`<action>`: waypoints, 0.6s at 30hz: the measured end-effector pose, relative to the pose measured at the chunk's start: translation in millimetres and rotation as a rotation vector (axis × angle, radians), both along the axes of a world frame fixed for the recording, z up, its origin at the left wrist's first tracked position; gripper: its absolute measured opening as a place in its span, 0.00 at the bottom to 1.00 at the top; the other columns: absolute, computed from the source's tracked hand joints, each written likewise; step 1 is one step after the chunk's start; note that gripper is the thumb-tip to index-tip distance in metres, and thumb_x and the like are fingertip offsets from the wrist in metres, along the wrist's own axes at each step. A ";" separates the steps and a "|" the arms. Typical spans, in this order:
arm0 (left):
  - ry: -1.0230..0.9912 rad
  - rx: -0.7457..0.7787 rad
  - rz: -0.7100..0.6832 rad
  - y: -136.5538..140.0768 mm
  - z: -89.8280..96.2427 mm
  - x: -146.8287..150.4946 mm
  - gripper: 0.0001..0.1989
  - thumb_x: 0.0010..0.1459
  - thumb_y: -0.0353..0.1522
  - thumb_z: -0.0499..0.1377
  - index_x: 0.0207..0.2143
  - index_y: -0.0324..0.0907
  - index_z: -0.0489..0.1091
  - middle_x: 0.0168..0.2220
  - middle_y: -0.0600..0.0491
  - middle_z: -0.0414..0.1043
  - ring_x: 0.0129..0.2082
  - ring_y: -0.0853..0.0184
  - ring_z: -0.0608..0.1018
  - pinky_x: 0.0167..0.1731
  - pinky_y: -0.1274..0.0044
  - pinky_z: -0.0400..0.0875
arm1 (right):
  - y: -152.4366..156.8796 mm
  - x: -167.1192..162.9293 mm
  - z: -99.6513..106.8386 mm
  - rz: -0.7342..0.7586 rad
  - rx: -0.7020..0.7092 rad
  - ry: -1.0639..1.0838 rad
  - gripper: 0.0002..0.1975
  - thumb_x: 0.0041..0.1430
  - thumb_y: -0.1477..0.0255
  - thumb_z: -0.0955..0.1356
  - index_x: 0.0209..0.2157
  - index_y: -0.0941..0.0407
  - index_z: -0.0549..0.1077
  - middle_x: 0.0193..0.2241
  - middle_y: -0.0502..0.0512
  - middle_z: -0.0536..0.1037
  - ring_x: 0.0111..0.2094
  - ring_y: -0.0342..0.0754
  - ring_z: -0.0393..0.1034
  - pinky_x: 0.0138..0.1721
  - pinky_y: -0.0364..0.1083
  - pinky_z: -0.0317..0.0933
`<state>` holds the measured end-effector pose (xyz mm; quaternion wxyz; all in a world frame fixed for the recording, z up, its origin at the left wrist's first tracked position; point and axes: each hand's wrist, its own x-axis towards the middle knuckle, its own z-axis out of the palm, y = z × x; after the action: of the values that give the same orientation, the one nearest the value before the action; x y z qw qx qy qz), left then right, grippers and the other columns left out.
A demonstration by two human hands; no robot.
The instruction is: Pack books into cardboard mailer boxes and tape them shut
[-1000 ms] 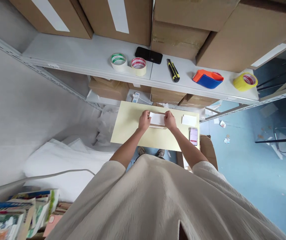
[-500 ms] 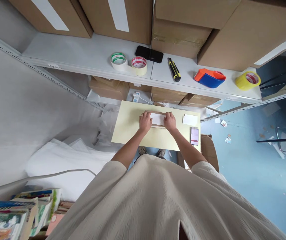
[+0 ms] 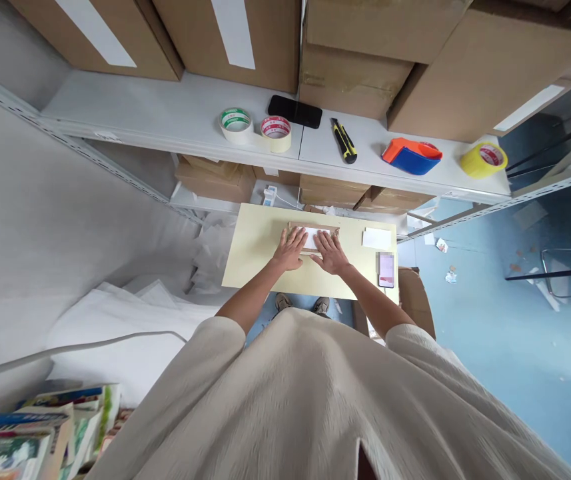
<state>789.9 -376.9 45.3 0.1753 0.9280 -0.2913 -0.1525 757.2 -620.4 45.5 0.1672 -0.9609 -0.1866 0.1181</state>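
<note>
A small cardboard box lies on the pale yellow table, with a white label on its top. My left hand rests flat on the left part of the box, fingers stretched out over the label's edge. On the right part lies my right hand, its fingers spread and its thumb pointing inward. Neither hand grips anything. To the right, white paper slips and a lit phone sit on the same table.
Above the table runs a grey shelf bearing tape rolls, a dark phone, a yellow utility knife, an orange-blue tape dispenser and yellow tape. Large cartons stand behind. Books fill the lower left.
Both hands have let go of the box's two ends and now lie flat on its top, closer to me, with fingers extended. The box has stayed in about the same place.
</note>
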 end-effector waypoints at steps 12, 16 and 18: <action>0.060 -0.072 0.395 3.0 10.9 -12.7 0.51 0.68 0.38 0.63 0.88 0.38 0.50 0.89 0.32 0.39 0.88 0.32 0.49 0.82 0.38 0.42 | -27.7 -16.8 -9.1 -0.435 0.027 -0.061 0.45 0.80 0.47 0.61 0.84 0.60 0.58 0.83 0.81 0.58 0.82 0.78 0.54 0.78 0.81 0.51; 0.091 -0.273 0.481 11.6 6.7 -12.1 0.43 0.72 0.36 0.58 0.86 0.42 0.54 0.82 0.31 0.60 0.81 0.39 0.66 0.77 0.48 0.64 | -29.1 -17.0 -13.5 -0.547 0.200 0.050 0.44 0.80 0.52 0.61 0.85 0.60 0.53 0.75 0.83 0.71 0.68 0.71 0.74 0.67 0.70 0.72; 0.100 -0.380 0.497 13.3 4.4 -10.5 0.42 0.72 0.35 0.57 0.86 0.41 0.54 0.77 0.31 0.67 0.79 0.42 0.69 0.76 0.50 0.66 | -21.9 -17.4 -12.9 -0.557 0.267 0.085 0.46 0.76 0.54 0.65 0.86 0.60 0.53 0.71 0.81 0.75 0.61 0.68 0.79 0.63 0.67 0.75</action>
<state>779.4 -363.6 49.7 0.3917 0.9127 -0.0698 -0.0930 739.8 -642.3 32.7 0.3253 -0.9389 0.0770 0.0823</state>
